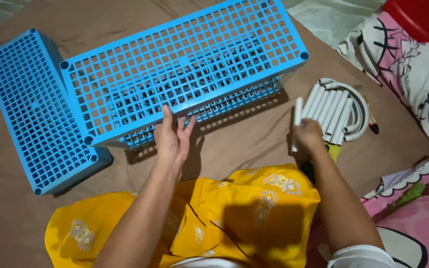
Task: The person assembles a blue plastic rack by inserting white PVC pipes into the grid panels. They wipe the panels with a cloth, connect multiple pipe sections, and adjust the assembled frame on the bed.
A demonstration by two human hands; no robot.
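Brown bedsheet (254,139): two blue grid panels (184,64) stacked centre frame, a third (31,109) at left. Left hand (172,139), fingers spread, touches the panel edge; right hand (308,136) clenches one white tube (297,121); remaining tubes (336,111) unfitted, right.

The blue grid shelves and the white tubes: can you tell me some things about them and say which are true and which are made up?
1. The left hand touches the edge of the big blue grid panel. True.
2. The right hand holds a red tube. False: it holds a white tube.
3. More white tubes lie in a pile by the right hand. True.
4. The second blue panel lies on the right. False: it lies on the left.
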